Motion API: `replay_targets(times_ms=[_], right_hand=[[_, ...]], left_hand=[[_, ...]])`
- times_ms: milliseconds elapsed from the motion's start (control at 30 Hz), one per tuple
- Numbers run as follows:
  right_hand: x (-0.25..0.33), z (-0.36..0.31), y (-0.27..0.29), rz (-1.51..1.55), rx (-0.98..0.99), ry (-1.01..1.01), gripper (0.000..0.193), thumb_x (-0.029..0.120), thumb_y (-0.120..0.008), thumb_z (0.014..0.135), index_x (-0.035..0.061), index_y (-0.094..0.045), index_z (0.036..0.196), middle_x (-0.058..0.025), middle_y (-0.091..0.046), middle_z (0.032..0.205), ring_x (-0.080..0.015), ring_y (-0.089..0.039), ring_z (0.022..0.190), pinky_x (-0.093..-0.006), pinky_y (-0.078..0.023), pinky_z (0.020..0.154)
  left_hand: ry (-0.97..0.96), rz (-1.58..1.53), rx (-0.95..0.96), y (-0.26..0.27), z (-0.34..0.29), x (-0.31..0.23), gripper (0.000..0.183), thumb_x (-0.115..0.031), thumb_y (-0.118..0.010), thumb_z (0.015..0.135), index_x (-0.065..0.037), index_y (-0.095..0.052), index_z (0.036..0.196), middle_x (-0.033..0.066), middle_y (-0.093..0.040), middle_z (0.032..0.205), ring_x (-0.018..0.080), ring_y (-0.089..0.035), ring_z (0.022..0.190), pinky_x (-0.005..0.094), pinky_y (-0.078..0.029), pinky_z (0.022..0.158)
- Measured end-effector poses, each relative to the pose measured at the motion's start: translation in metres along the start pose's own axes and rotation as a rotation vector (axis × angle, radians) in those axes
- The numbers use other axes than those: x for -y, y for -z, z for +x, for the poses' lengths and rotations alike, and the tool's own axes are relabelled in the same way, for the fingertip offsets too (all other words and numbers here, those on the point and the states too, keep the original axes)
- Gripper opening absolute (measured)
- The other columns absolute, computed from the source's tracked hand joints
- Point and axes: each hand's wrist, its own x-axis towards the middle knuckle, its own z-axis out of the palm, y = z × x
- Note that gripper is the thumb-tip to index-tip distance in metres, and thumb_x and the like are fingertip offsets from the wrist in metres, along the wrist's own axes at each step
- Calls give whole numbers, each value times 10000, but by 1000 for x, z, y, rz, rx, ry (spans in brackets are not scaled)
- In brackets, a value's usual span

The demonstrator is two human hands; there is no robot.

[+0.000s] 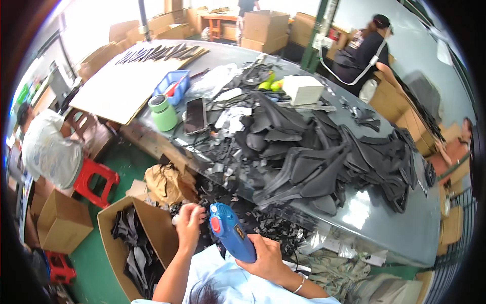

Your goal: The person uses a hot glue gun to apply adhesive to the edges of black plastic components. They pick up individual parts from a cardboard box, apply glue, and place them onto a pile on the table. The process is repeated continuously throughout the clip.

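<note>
My right hand (267, 259), with a bracelet at its wrist, is wrapped round the lower end of a blue hand-held device (234, 234). The device is rounded and long, with a red button near its far end, which tilts up and to the left. Just left of that end is my left hand (189, 223), raised with its fingers curled in. A small pale bit shows at its edge; what it is I cannot make out. Beyond both hands, shaped black padded pieces (309, 167) lie heaped on the grey table (400, 230).
A cardboard box (161, 230) with black pieces stands by my left forearm. Scraps (278, 228) gather along the table's near edge. A green jar (163, 113), a phone (195, 115), a blue basket (172, 85) and a white box (302, 89) stand farther back. People work around.
</note>
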Motion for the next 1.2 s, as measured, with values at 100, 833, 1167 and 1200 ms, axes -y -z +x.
replay_targets(times_ms=[100, 833, 1167, 1200], right_hand=[[-9, -11, 7, 71, -141, -69, 530, 200, -787, 587, -12, -513, 989, -149, -600, 714, -293, -613, 612, -361, -500, 573], [-80, -14, 51, 506, -986, -509, 541, 93, -803, 641, 10, -416, 1010, -111, -611, 902, -128, -581, 741, -268, -479, 707], [-60, 6, 61, 378, -783, -432, 438, 90, -750, 670, 30, -463, 995, -15, -508, 845, -101, -491, 750, -253, -432, 714], [-56, 7, 60, 426, -764, -438, 437, 90, -750, 669, 28, -465, 994, -14, -507, 843, -101, -490, 747, -253, -433, 713]], left_hand=[[-214, 108, 422, -64, 10, -25, 80, -80, -584, 808, -10, -545, 821, 61, -597, 783, 84, -537, 676, 233, -439, 590], [814, -962, 500, -229, 2, -89, 121, -94, -535, 881, 24, -513, 893, 46, -556, 746, 93, -514, 612, 204, -447, 531], [314, -479, 476, -159, -28, -86, 226, -67, -608, 829, -59, -463, 1002, 86, -594, 870, 129, -581, 746, 234, -471, 658], [126, -255, 454, -150, -31, -87, 316, -55, -633, 804, -57, -429, 1045, 75, -588, 891, 127, -579, 755, 240, -472, 662]])
